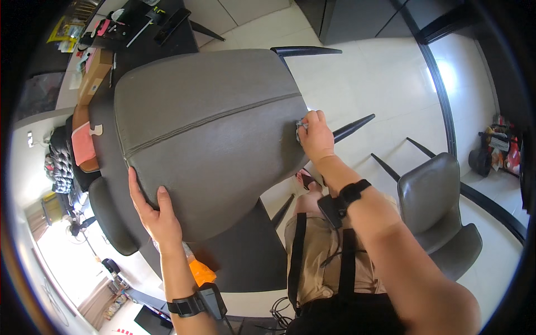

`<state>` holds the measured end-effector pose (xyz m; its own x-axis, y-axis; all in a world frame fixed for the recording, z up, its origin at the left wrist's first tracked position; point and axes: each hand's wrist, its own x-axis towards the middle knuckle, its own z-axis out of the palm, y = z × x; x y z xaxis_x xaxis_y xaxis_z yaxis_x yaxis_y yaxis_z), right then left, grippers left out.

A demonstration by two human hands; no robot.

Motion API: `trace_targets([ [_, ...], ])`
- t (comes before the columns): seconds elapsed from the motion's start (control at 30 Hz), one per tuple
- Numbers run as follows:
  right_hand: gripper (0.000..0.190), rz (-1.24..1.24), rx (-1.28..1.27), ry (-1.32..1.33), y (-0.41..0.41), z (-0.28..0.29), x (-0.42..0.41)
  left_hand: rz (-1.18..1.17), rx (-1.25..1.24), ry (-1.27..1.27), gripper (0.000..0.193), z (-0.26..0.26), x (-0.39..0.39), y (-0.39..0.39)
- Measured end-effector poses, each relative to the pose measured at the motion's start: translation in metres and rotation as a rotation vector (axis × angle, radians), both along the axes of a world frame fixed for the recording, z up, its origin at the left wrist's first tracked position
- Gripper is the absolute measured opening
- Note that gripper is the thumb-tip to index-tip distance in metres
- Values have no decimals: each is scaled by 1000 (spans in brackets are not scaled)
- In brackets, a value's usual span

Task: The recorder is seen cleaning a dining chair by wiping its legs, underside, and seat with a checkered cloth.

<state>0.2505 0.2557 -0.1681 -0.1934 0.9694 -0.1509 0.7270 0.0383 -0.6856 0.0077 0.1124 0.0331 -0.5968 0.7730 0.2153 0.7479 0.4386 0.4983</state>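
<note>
A grey leather-look chair [213, 138] with a stitched seam across it fills the middle of the view, its dark tapered legs [354, 127] pointing right. It lies over a dark tabletop [247, 259]. My left hand [157, 213] grips the chair's edge at the lower left, thumb on the upper face and fingers along the side. At the right edge, my right hand [317, 134] pinches a crumpled grey cloth [300, 129] against the chair's surface. Most of the cloth is hidden in the fingers.
A second grey chair [431, 201] stands on the tiled floor to the right. An orange packet [202, 272] lies on the table by my left forearm. A cardboard box [95, 75] and several small items sit at the upper left. Loose cables [281, 314] hang near the bottom.
</note>
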Motion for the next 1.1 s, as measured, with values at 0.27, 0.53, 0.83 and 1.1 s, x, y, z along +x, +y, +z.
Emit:
trace_targets([
  [0.27,17,392,246,90,-22,10,-16,14,5,-17,59,1,-3,-3],
  [0.53,17,104,1,16,4,2,-16,29,22,-60,59,1,2,2],
  [0.83,23,-110,-284,451,-17,-27,-1,54,-76,161,62,8,6,-3],
  [1.1,17,-396,-996,983,-17,-1,19,-438,-312,270,20,-38,99,39],
])
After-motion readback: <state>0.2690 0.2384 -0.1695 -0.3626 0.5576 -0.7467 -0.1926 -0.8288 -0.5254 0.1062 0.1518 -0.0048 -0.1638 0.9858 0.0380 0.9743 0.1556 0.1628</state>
